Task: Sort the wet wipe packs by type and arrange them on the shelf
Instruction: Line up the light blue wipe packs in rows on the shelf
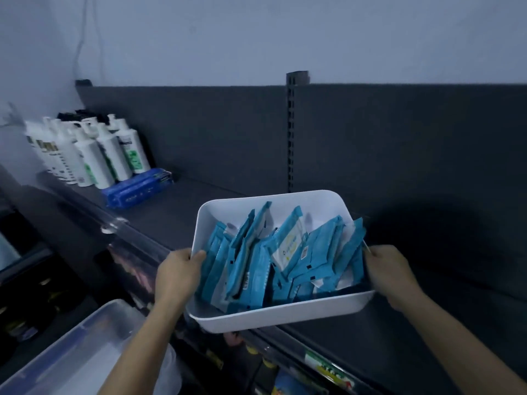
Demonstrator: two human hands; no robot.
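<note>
My left hand [178,276] and right hand [392,276] each grip a side of the bin [273,316], which is half over the shelf [185,215] front. The packs [251,269] are loose inside, so any tilt probably dumps them.

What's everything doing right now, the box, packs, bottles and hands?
White bin: held over the front of the shelf.
Light blue wipe packs: jumbled inside the bin.
Dark blue packs: lying stacked on the shelf.
Pump bottles: upright, grouped.
Left hand: grips bin's rim.
Right hand: grips bin's rim.
</note>
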